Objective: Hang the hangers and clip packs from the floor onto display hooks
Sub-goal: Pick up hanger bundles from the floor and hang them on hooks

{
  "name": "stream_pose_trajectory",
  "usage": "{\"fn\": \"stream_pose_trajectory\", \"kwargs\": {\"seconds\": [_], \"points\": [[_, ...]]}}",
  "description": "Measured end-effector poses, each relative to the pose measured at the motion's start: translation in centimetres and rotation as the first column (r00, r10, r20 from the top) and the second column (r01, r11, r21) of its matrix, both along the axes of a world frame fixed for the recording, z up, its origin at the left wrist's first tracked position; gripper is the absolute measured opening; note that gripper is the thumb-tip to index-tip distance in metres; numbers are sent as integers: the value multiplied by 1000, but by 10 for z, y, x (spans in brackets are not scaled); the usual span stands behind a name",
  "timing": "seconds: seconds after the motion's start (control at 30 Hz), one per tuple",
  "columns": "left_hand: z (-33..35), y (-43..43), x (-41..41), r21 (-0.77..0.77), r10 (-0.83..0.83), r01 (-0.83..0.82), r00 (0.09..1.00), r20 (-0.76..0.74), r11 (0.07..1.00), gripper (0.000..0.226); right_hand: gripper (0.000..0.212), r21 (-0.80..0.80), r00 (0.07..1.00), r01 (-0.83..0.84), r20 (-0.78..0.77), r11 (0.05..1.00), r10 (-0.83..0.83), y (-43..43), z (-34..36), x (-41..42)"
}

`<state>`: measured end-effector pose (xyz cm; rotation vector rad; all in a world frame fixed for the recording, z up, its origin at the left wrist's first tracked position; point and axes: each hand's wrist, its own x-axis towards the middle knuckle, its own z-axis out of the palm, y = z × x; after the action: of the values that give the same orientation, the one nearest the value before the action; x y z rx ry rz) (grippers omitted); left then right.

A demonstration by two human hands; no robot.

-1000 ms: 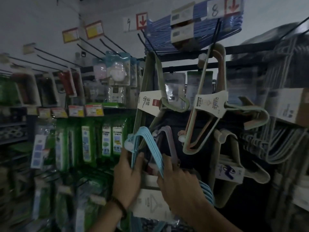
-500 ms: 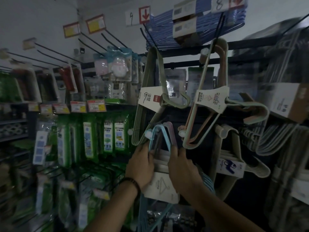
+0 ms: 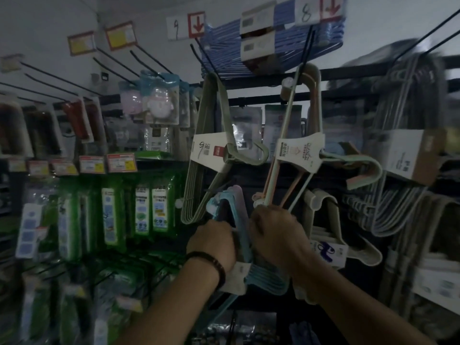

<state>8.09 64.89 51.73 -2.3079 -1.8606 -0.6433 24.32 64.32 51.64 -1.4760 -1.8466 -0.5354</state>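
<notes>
Head view. Both hands are raised to a dim shop display wall. The left hand (image 3: 215,241), with a dark bracelet (image 3: 210,263) at the wrist, has its fingers clenched around the left side of a pack of light-blue plastic hangers (image 3: 230,220). The right hand (image 3: 275,235) has its fingers closed on the same pack from the right. The pack is a nested bundle of thin blue hangers with a pinkish one at the back, bound by a white card sleeve (image 3: 239,277) that shows below the left fingers; its rounded top corner stands just above both sets of fingers. Directly above the left fingers hangs a grey-green hanger pack (image 3: 211,145) on a black display hook (image 3: 204,56). Above the right fingers hangs a pastel hanger pack (image 3: 301,155), its lower corner touching or just beside the knuckles. Left of the left fingers, well apart, hang green product packets (image 3: 112,215).
</notes>
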Motion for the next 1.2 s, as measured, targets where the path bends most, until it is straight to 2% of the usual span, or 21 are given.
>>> {"fn": "stream_pose_trajectory", "kwargs": {"seconds": [0.07,0.1,0.17,0.23,0.3,0.37,0.43,0.5,0.53,0.57,0.63,0.67,0.7,0.73,0.8,0.9,0.93,1.1,1.2], "points": [[12,-13,21,159,-117,108,992,51,981,25,18,206,999,-13,-42,978,22,-22,14,19],[19,-15,34,263,-195,180,980,30,948,27,14,312,998,3,-58,950,16,-30,21,32],[32,-12,61,460,-360,330,933,-23,824,23,7,480,990,47,-137,876,23,-43,34,58],[45,-7,84,579,-454,393,890,-44,714,17,6,585,968,35,-221,810,117,-52,43,74],[55,6,99,617,-433,421,890,-140,665,40,11,616,954,-14,-229,788,196,-60,44,77],[61,23,106,569,-348,427,904,-248,703,68,7,614,931,-81,-235,785,280,-74,42,74],[65,37,110,508,-276,401,912,-305,763,81,10,682,889,-122,-249,722,385,-91,41,78],[64,46,114,496,-259,384,917,-303,779,84,13,750,849,-30,-330,661,414,-103,50,94],[63,48,115,504,-253,379,920,-300,776,84,13,746,826,62,-411,663,385,-105,59,106],[61,51,117,517,-238,370,922,-304,772,84,14,686,809,161,-504,710,303,-101,70,123],[60,55,120,541,-214,350,930,-299,765,89,19,365,795,300,-606,882,-19,-87,91,160],[60,57,123,545,-225,354,930,-291,759,93,28,165,812,322,-554,932,-182,-77,98,176],[60,57,125,547,-248,366,928,-279,753,98,36,0,838,310,-473,951,-273,-67,102,187],[61,58,128,546,-270,378,924,-271,748,102,38,-100,859,284,-416,954,-299,-57,103,195],[62,59,133,535,-278,391,918,-282,749,106,28,-119,876,265,-384,957,-291,-38,104,200],[63,58,137,525,-251,371,925,-286,766,109,19,-78,896,367,-236,927,-375,-14,107,208],[63,55,139,523,-244,363,927,-284,771,110,18,-80,888,384,-242,920,-392,-10,111,210],[64,48,156,500,-212,332,936,-282,800,107,20,-34,882,440,-170,898,-439,2,120,233],[65,48,158,484,-199,312,942,-272,818,108,21,-10,900,412,-153,911,-408,-5,118,239]]}}
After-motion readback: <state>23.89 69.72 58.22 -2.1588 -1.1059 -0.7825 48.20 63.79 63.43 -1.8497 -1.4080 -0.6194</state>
